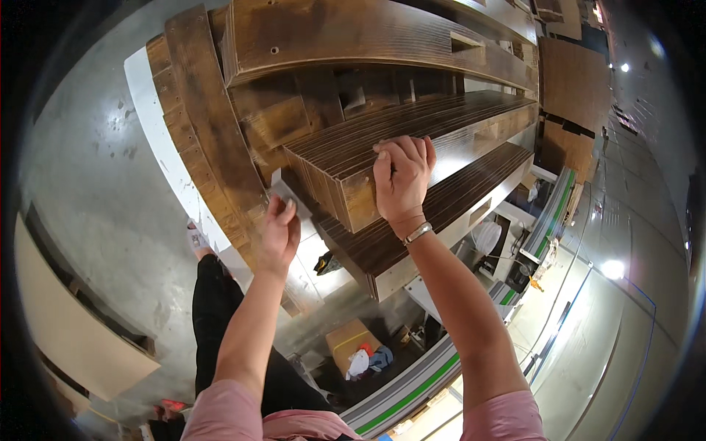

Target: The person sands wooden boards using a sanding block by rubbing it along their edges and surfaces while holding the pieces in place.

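My left hand (281, 234) pinches a small flat grey piece (291, 192) beside the near left end of a stack of dark-stained wooden boards (316, 180). What the piece is made of I cannot tell. My right hand (404, 175) is closed, fingers curled, against the upper front edge of the same stack, close to its corner. Anything inside those fingers is hidden. Just below and nearer lies a second stack of dark boards (382, 273) with a pale front face.
A large brown wooden beam (346, 33) lies beyond the stacks, and a brown slatted frame (198, 110) stands left. Below are a cardboard box (349, 339) with cloths and a grey rail with a green stripe (423, 386). Pale panels (81, 323) lean at lower left.
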### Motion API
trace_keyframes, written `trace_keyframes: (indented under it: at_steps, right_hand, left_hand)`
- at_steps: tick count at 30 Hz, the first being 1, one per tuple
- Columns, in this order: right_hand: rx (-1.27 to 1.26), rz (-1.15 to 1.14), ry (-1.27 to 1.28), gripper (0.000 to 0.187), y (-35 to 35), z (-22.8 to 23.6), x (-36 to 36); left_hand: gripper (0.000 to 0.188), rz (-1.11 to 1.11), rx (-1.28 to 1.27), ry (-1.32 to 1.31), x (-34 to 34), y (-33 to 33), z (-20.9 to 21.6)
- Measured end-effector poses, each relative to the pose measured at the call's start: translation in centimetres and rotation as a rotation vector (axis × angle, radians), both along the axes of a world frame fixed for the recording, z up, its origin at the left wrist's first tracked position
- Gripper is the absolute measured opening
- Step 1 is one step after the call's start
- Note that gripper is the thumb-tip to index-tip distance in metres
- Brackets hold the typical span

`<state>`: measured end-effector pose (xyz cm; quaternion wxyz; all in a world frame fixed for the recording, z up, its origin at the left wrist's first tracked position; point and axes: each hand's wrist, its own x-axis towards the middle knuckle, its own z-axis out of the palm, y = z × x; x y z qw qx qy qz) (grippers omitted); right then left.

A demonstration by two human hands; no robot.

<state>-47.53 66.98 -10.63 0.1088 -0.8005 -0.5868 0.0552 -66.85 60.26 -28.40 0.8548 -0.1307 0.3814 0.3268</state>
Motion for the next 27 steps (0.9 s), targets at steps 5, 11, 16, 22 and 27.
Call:
trace_keyframes:
  at_steps: [5, 11, 16, 22, 27]
  right_hand:
    - [0.016, 0.015, -0.061, 0.019, -0.4, -0.3, 0.6]
    - [0.052, 0.021, -0.077, 0.020, -0.6, -0.2, 0.9]
    - [0.152, 0.020, -0.019, 0.021, 0.1, -1.0, -0.4]
    - [0.130, 0.035, -0.078, 0.020, -0.8, -0.3, 0.9]
    - [0.127, 0.049, -0.144, 0.017, -0.5, -0.4, 0.5]
  left_hand:
    - [0.049, 0.191, -0.110, 0.029, 3.5, -1.6, -0.1]
    - [0.047, 0.104, 0.064, -0.199, 1.7, -4.2, 3.1]
    - [0.060, 0.227, 0.371, -0.530, -0.4, -5.0, 2.9]
    - [0.077, -0.213, -0.177, 0.006, 2.0, -3.2, 14.6]
    - [0.089, -0.190, 0.267, -0.506, -0.7, -5.5, 21.2]
